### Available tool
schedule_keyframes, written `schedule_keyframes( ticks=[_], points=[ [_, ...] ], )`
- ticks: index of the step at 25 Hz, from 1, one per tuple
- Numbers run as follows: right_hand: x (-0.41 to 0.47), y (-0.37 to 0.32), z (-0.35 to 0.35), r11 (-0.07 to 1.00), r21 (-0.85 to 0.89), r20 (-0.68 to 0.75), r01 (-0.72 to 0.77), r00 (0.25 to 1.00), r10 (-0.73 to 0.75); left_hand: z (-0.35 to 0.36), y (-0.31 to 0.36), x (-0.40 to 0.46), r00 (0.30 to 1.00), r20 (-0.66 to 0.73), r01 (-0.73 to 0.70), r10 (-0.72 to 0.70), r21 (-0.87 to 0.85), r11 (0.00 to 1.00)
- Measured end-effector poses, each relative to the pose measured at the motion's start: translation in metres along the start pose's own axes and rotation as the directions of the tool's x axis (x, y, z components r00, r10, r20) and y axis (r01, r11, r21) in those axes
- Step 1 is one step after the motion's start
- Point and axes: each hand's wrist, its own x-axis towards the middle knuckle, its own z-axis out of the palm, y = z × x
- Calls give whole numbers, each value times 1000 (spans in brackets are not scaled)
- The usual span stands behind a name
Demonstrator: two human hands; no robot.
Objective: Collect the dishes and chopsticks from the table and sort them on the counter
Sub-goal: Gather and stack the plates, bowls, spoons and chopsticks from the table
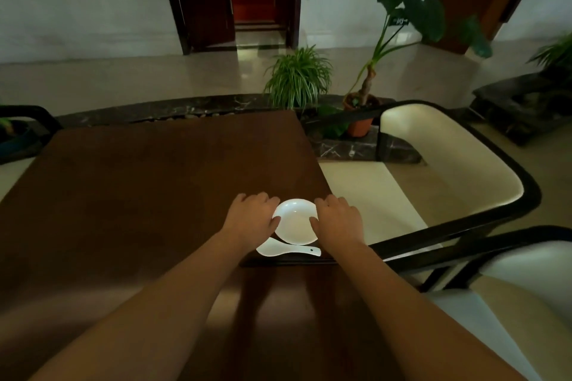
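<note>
1. A small white dish point(295, 221) sits on the brown surface point(154, 189), low in the middle of the frame, near the surface's right edge
2. The left hand point(252, 218) is on the dish's left rim and the right hand point(339, 219) is on its right rim. Each thumb lies on the rim and the fingers curl down round the outside, so both hands take the dish in a grip from the two sides
3. A white soup spoon point(286, 249) lies just below the dish, with its scoop partly under the left wrist. No hand holds it
4. No chopsticks show here
5. The dish looks hard, smooth and light. It may slip, and it would likely break if it fell
6. The rim on both sides is a good place to hold it, with fingers tucked under the edge
7. A cream chair with a black frame point(448, 164) stands at the right, and potted plants point(297, 77) stand behind the surface
</note>
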Motion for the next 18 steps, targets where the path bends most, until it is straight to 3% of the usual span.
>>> schedule_keyframes(
  ticks=[7,11,15,18],
  points=[
    [26,13,47,965,196,199,-173,971,133,49,-1,32,985,154,84,-74,-54,995],
    [29,12,53,896,363,189,-255,962,197,59,-1,32,985,138,143,-108,-275,951],
    [26,9,54,650,660,228,-377,925,305,58,1,32,984,98,178,-151,-395,901],
    [19,4,48,507,780,223,-367,920,322,48,0,27,977,68,209,-200,-437,875]
  ],
)
